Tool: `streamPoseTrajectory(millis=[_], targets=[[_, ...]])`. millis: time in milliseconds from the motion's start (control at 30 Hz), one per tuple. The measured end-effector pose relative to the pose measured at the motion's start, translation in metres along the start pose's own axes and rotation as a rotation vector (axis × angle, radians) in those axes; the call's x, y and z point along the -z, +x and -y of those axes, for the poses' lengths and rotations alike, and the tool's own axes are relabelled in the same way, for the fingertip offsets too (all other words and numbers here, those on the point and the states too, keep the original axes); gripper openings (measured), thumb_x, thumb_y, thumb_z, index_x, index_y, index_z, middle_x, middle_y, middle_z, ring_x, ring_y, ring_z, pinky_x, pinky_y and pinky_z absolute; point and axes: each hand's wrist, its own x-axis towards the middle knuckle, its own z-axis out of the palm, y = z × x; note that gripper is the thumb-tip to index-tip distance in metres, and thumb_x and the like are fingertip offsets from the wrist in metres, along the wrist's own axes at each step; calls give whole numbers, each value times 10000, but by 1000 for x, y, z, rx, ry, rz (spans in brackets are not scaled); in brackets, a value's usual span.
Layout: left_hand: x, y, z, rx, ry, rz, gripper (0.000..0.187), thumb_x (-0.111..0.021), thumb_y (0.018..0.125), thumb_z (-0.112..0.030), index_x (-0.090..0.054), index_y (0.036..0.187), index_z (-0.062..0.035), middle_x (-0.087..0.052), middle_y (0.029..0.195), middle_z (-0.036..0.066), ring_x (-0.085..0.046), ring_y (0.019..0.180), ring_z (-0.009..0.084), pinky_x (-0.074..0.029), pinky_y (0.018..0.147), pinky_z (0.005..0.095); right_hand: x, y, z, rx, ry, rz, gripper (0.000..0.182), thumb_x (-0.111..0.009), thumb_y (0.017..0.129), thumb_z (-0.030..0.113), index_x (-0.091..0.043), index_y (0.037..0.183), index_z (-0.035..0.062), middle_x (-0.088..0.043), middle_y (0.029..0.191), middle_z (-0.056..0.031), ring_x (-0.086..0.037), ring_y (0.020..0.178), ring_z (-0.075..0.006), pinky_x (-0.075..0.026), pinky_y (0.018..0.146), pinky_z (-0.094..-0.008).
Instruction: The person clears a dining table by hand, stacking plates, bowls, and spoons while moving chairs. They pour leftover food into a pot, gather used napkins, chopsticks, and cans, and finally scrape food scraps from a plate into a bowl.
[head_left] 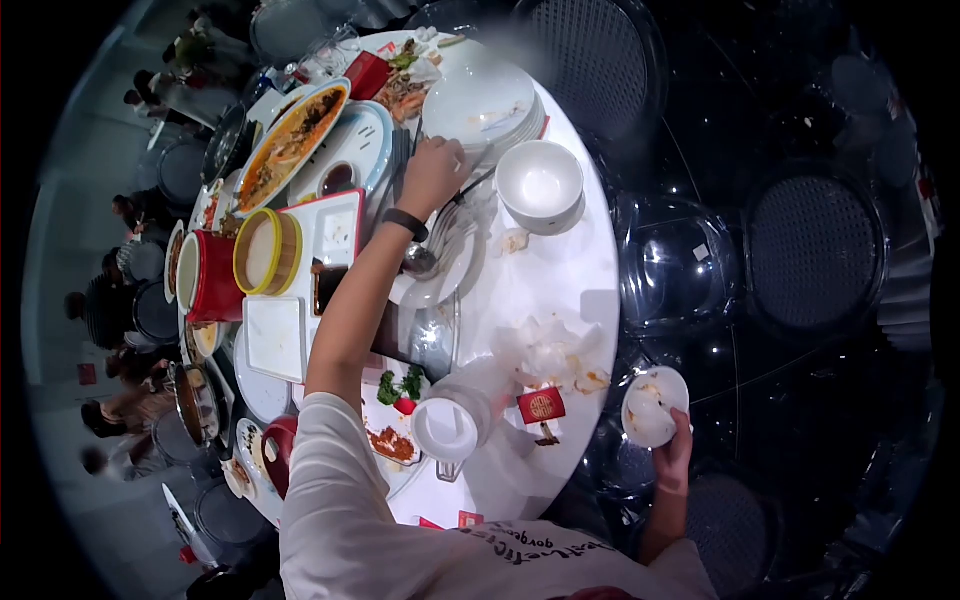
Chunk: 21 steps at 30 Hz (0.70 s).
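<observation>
My left hand (435,172), with a dark band on its wrist, reaches across the table beside a stack of white plates (480,100). Its fingers are curled in; what they hold, if anything, I cannot make out. Thin dark sticks lie close to the hand. Just below it, a white plate (440,285) carries metal spoons and forks. To its right stands a white bowl (538,185). Off the table's right edge, my right hand (677,450) grips a small white bowl (655,405) by its rim. Food scraps stick to the inside of that bowl.
The round white table (540,470) bears an oval fish platter (290,145), a bamboo steamer (268,250), a red pot (215,275), a clear pitcher (445,430), crumpled tissues (555,360) and a red packet (541,405). Dark chairs (815,250) stand to the right. People are in the background.
</observation>
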Motion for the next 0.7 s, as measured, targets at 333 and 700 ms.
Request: streamPoseTrajectory(millis=[333,700], targets=[[158,-185,-64,257,-430,-299,101,-612,832,-42,-607,918,11,-624,921,86,-590,851,169,-461,752,268,-299,108,90,367,-401,516,420,-505,887,185,-494,1274,23,-592,1120,-101,-596,1006,-153,-503,829,-276],[265,-431,-115,747,-275,-309,53,-568,879,-34,-582,892,15,-608,881,29,-532,767,71,-406,689,196,-373,229,74,671,-1459,198,550,-333,902,555,-432,1382,306,-396,1367,-213,-364,1232,-414,-262,1014,-524]])
